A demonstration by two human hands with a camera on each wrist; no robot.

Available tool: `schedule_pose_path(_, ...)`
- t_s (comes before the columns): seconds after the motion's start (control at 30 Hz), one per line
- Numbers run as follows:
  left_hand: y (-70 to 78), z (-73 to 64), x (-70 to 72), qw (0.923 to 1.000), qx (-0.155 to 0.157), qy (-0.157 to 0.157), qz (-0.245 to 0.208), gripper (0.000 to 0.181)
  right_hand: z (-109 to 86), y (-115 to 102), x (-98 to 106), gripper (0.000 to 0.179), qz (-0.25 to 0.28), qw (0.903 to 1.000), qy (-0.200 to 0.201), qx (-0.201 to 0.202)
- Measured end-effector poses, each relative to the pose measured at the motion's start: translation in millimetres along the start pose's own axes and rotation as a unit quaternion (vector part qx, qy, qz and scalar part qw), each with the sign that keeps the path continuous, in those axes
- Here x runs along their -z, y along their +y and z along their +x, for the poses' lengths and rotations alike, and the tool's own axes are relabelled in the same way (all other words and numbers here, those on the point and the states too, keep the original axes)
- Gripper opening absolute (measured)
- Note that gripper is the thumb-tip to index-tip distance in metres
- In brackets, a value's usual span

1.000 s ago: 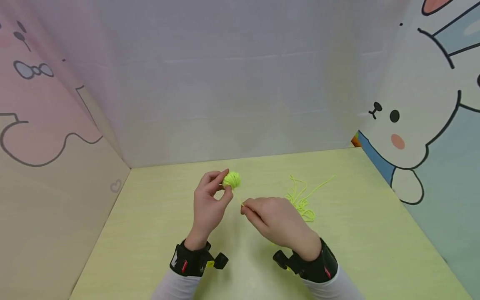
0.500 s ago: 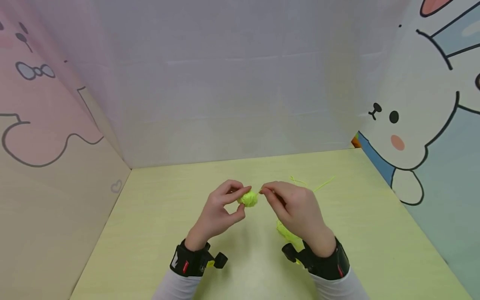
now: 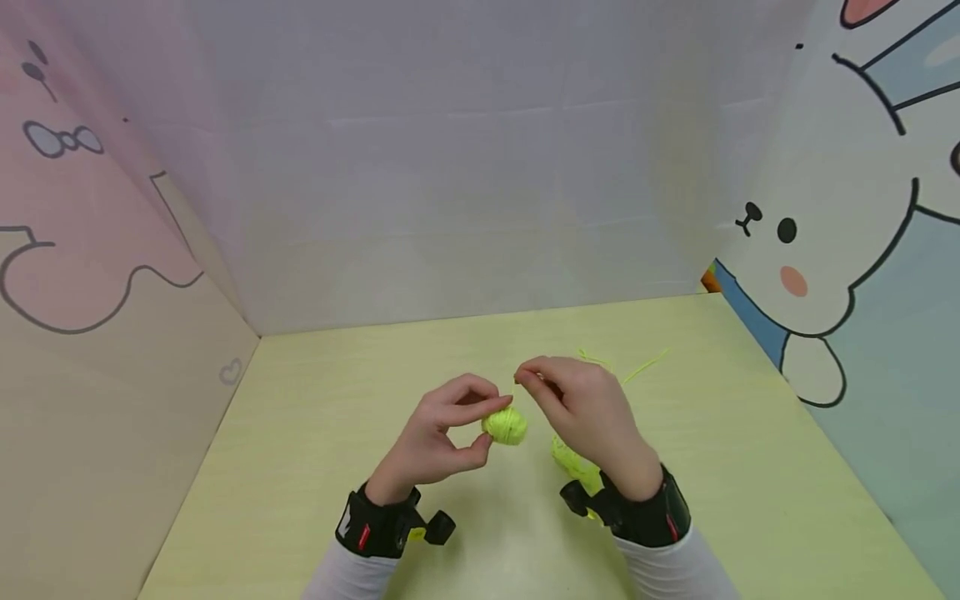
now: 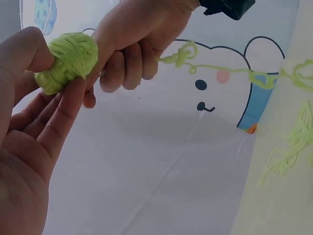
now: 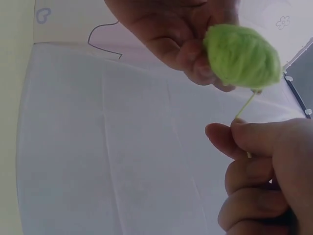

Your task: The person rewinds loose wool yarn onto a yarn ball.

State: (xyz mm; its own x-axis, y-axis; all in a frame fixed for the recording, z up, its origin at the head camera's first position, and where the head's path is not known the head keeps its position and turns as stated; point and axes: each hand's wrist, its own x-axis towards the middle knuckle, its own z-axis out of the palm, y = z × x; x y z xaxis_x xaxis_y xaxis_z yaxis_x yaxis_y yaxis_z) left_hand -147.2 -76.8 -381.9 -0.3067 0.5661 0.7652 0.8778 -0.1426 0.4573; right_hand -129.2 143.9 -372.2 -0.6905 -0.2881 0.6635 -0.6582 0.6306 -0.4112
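A small ball of neon yellow-green yarn (image 3: 506, 426) is pinched between the thumb and fingers of my left hand (image 3: 442, 429), held above the table. Up and to the right of it, my right hand (image 3: 588, 408) pinches the strand (image 5: 246, 105) between thumb and forefinger. That strand runs taut and short from the ball to the fingertips in the right wrist view. From the right hand's far side, looped, tangled yarn (image 4: 210, 66) hangs in the left wrist view. Part of the loose yarn is hidden behind the right hand in the head view.
Loose yarn (image 3: 576, 462) shows below the right hand, and thin yarn ends (image 3: 645, 365) lie behind it on the pale yellow table (image 3: 337, 400). A whitish curtain (image 3: 480, 208) closes off the back, with printed cartoon panels at both sides.
The left hand has moved right and nearer with the ball. My right hand has gone from below right of the ball to above right, carrying the strand round; the loose yarn has shifted.
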Motion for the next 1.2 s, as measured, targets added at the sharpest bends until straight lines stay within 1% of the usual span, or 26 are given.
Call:
schedule_pose_path(0.07, 2.1, 0.0, 0.5, 0.9997, 0.001, 0.011, -0.022, 0.056, -0.5, -0.1, -5.0, 0.008, 0.009, 0.9997, -0.019, -0.008)
schedule_pose_path(0.17, -3.2, -5.9, -0.8, 0.9965, 0.013, 0.034, -0.075, 0.055, -1.2, -2.3, -12.7, 0.01, 0.015, 0.9981, -0.055, -0.02)
schedule_pose_path(0.23, -8.1, -10.7, -1.9, 0.9906, 0.029, 0.062, -0.119, 0.052, -1.1, -4.9, -17.5, 0.012, 0.008, 0.9963, -0.083, -0.023)
schedule_pose_path(0.3, -12.5, -15.0, -3.0, 0.9831, 0.055, 0.101, -0.142, 0.048, -0.6, -8.1, -21.2, 0.012, -0.001, 0.994, -0.107, -0.024)
schedule_pose_path(0.37, -14.7, -17.6, -3.0, 0.9738, 0.094, 0.153, -0.14, 0.045, -0.3, -11.7, -23.9, 0.011, -0.01, 0.991, -0.132, -0.023)
schedule_pose_path(0.43, -15.9, -18.8, -2.6, 0.9622, 0.141, 0.203, -0.115, 0.043, -0.2, -15.0, -25.8, 0.011, -0.015, 0.9881, -0.153, -0.015)
schedule_pose_path(0.47, -16.3, -19.1, -2.4, 0.9564, 0.165, 0.22, -0.097, 0.042, -0.3, -16.6, -26.1, 0.01, -0.014, 0.987, -0.16, -0.011)
schedule_pose_path(0.5, -16.5, -19.0, -2.3, 0.9508, 0.189, 0.231, -0.082, 0.042, -0.4, -18.2, -26.3, 0.011, -0.015, 0.9861, -0.165, -0.005)
schedule_pose_path(0.53, -17.1, -19.2, -2.3, 0.9469, 0.21, 0.233, -0.069, 0.043, -0.5, -19.5, -26.3, 0.012, -0.016, 0.9857, -0.168, 0.001)
schedule_pose_path(0.57, -18.1, -19.7, -2.6, 0.9457, 0.225, 0.227, -0.056, 0.043, -0.8, -20.4, -26.3, 0.013, -0.017, 0.986, -0.166, 0.008)
schedule_pose_path(0.6, -15.4, -17.3, -2.7, 0.9459, 0.237, 0.217, -0.046, 0.043, -1.0, -21.2, -26.0, 0.014, -0.017, 0.9869, -0.16, 0.015)
schedule_pose_path(0.63, -15.7, -17.3, -3.1, 0.9471, 0.246, 0.202, -0.04, 0.043, -1.3, -21.7, -25.5, 0.014, -0.017, 0.9878, -0.153, 0.02)
schedule_pose_path(0.67, -16.1, -17.6, -3.3, 0.9486, 0.253, 0.186, -0.043, 0.044, -1.5, -22.0, -24.8, 0.014, -0.016, 0.989, -0.145, 0.023)
schedule_pose_path(0.73, -16.2, -18.4, -3.0, 0.9508, 0.262, 0.154, -0.062, 0.044, -1.9, -21.9, -24.1, 0.014, -0.016, 0.9907, -0.131, 0.03)
schedule_pose_path(0.77, -15.7, -18.7, -2.5, 0.9501, 0.266, 0.142, -0.079, 0.043, -2.0, -21.7, -24.0, 0.014, -0.015, 0.9912, -0.127, 0.032)
schedule_pose_path(0.8, -15.1, -18.7, -2.0, 0.9478, 0.274, 0.134, -0.094, 0.042, -2.0, -21.6, -24.0, 0.014, -0.013, 0.9914, -0.125, 0.035)
schedule_pose_path(0.83, -17.9, -21.3, -1.5, 0.9445, 0.281, 0.129, -0.11, 0.041, -2.1, -21.5, -23.8, 0.014, -0.013, 0.9914, -0.125, 0.038)
schedule_pose_path(0.87, -17.8, -21.6, -0.8, 0.9403, 0.29, 0.128, -0.124, 0.038, -2.2, -21.4, -23.9, 0.015, -0.012, 0.9913, -0.125, 0.04)
schedule_pose_path(0.93, -17.4, -21.7, 0.2, 0.9295, 0.31, 0.137, -0.146, 0.035, -2.5, -21.3, -24.4, 0.015, -0.011, 0.991, -0.126, 0.043)
schedule_pose_path(0.97, -17.9, -21.8, 0.4, 0.9231, 0.319, 0.148, -0.155, 0.034, -2.6, -21.3, -24.7, 0.015, -0.012, 0.9909, -0.127, 0.043)
schedule_pose_path(1.07, -19.3, -21.3, 0.1, 0.9023, 0.343, 0.199, -0.168, 0.035, -3.1, -21.3, -25.7, 0.013, -0.016, 0.9907, -0.127, 0.047)
schedule_pose_path(1.1, -19.9, -21.3, -0.4, 0.8965, 0.348, 0.216, -0.169, 0.036, -3.4, -21.5, -26.4, 0.013, -0.02, 0.9902, -0.129, 0.051)
schedule_pose_path(1.13, -20.7, -21.4, -1.0, 0.8915, 0.35, 0.233, -0.168, 0.036, -3.7, -21.8, -27.4, 0.012, -0.025, 0.9894, -0.131, 0.056)
schedule_pose_path(1.2, -22.1, -21.2, -2.8, 0.8863, 0.351, 0.26, -0.154, 0.037, -4.4, -23.0, -29.9, 0.012, -0.033, 0.9872, -0.14, 0.069)
